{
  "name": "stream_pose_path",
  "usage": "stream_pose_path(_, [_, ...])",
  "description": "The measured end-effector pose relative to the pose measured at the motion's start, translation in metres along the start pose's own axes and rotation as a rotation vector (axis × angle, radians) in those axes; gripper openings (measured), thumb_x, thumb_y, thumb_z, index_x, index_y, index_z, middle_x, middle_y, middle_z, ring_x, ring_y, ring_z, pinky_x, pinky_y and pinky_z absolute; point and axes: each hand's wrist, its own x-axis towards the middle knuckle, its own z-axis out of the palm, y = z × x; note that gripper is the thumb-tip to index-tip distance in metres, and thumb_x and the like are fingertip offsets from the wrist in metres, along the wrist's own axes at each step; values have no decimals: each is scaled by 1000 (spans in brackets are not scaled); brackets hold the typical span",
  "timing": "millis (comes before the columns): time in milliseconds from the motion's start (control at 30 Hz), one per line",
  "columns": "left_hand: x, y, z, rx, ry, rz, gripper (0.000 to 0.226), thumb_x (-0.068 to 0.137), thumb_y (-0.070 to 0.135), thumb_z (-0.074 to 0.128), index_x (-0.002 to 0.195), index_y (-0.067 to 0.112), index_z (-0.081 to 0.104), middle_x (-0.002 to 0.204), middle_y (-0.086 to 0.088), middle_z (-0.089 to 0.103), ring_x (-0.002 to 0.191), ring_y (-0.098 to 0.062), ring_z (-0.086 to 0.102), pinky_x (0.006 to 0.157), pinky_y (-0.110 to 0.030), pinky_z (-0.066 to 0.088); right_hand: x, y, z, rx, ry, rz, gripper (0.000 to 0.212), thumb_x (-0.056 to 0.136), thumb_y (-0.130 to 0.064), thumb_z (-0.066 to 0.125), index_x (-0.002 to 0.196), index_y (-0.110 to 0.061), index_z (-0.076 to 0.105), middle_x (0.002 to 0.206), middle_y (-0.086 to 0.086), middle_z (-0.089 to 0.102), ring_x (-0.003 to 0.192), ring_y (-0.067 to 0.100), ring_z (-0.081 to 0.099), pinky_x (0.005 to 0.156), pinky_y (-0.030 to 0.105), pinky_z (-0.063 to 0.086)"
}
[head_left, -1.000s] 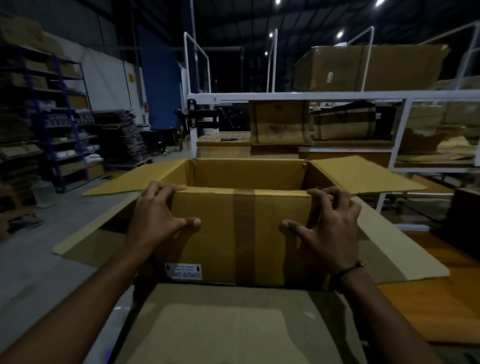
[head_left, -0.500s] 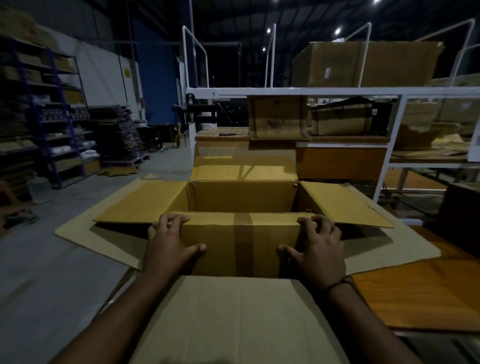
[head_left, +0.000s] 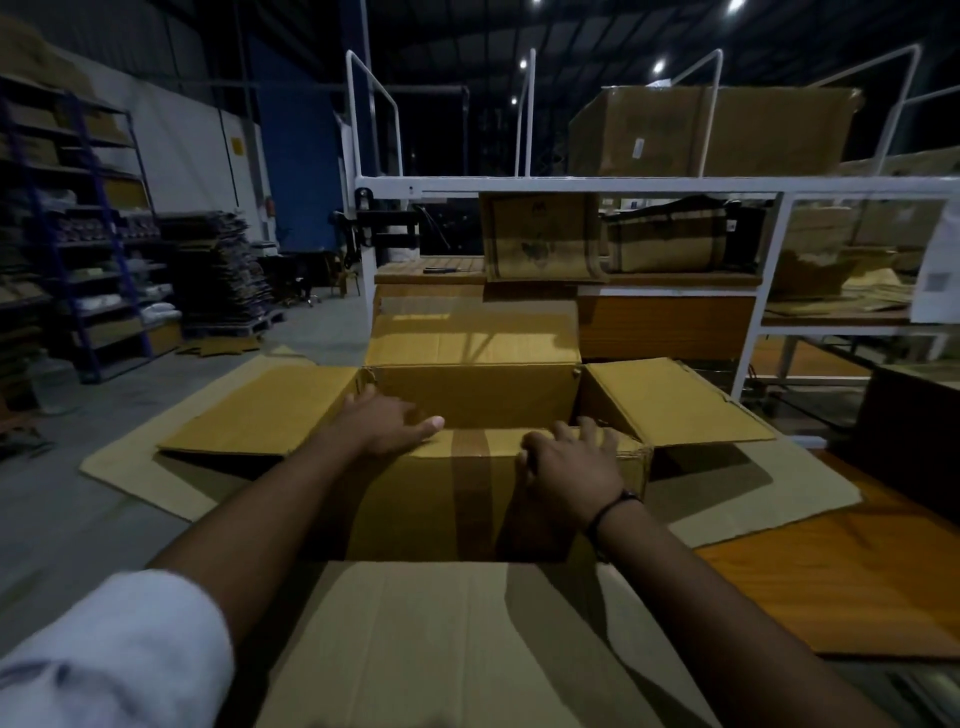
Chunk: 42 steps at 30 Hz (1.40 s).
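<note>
An open cardboard box (head_left: 431, 509) with a brown tape strip down its near wall stands in front of me on a flat cardboard sheet (head_left: 753, 499). All its flaps are spread outward, and the near one (head_left: 467, 634) hangs toward me. My left hand (head_left: 387, 423) lies on the near wall's top edge by the left corner, fingers stretched out and reaching into the box. My right hand (head_left: 569, 460) holds the same edge near the right corner, fingers hooked over the rim and thumb on the outer face. The inside looks empty as far as I can see.
An orange wooden table top (head_left: 841, 582) runs under the sheet to the right. Behind the box stands a white metal rack (head_left: 571, 184) holding several cardboard boxes and bags. Blue shelving (head_left: 98, 249) and stacked flat cartons line the left wall across grey floor.
The box has gone down and away from me onto the sheet, its far flap opening back. My left hand has loosened its hold and slid toward the left corner.
</note>
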Motion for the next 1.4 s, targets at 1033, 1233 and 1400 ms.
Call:
stream_pose_path(1033, [-113, 25, -88, -177, -183, 205, 63, 94, 78, 37, 120, 28, 66, 129, -3, 63, 112, -20, 59, 100, -47, 48, -30, -26, -121, 264, -314, -187, 38, 106, -53, 37, 119, -26, 61, 106, -3, 60, 97, 15, 56, 84, 35, 45])
stream_pose_path(1233, [-104, 14, -2, -32, -165, 190, 99, 86, 80, 54, 163, 32, 14, 167, -1, 30, 148, -27, 34, 118, -48, 33, -6, -40, -28, 110, -363, -191, 53, 104, -52, 45, 152, -31, 36, 142, 3, 53, 127, 25, 51, 106, 48, 39])
stream_pose_path(1400, [-106, 5, 28, -79, 97, 271, 86, 89, 82, 41, 159, 33, 26, 158, 1, 42, 142, -25, 41, 118, -46, 31, -5, -41, 14, 189, 9, -184, 36, 106, -56, 33, 118, -30, 56, 110, -4, 63, 109, 19, 55, 107, 50, 33])
